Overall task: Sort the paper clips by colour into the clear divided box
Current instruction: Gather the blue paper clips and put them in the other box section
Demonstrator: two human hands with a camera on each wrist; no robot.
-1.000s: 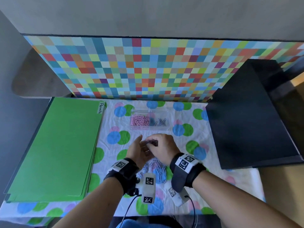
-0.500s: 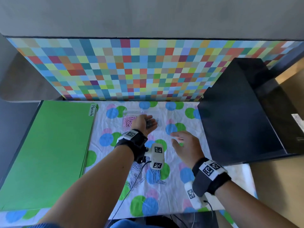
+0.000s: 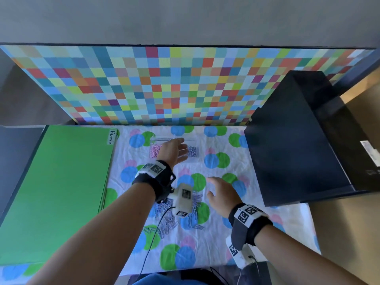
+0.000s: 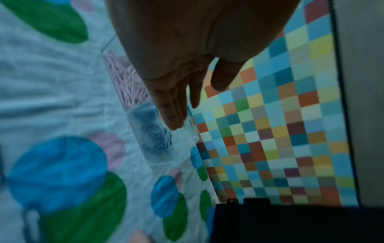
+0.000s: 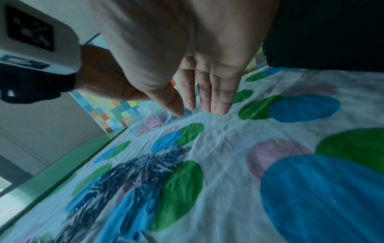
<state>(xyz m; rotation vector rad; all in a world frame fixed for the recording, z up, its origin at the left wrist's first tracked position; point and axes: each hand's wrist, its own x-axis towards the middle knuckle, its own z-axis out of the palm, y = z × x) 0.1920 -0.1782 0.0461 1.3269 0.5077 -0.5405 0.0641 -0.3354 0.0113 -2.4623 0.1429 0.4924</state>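
The clear divided box [image 3: 158,139] stands at the back of the dotted cloth. It holds pink clips [image 3: 154,151] in its left compartment and blue clips [image 3: 192,151] in its right one. My left hand [image 3: 182,149] hovers over the middle of the box with straight fingers and holds nothing. In the left wrist view my left hand [image 4: 197,105] hangs just above the pink clips [image 4: 129,82] and blue clips [image 4: 155,138]. A pile of blue clips [image 3: 174,220] lies nearer me, partly hidden by the wrist camera. My right hand [image 3: 218,188] hovers open to the right of the pile [image 5: 135,174].
A stack of green folders [image 3: 57,192] labelled "Permits" fills the left side. A large black box [image 3: 292,153] stands at the right, close to my right hand. A checkered panel [image 3: 164,85] closes the back. The dotted cloth [image 3: 216,243] covers the table.
Both hands were together over the pile, pinching clips. My left hand has since reached forward to the box and opened above it. My right hand drew away to the right and opened.
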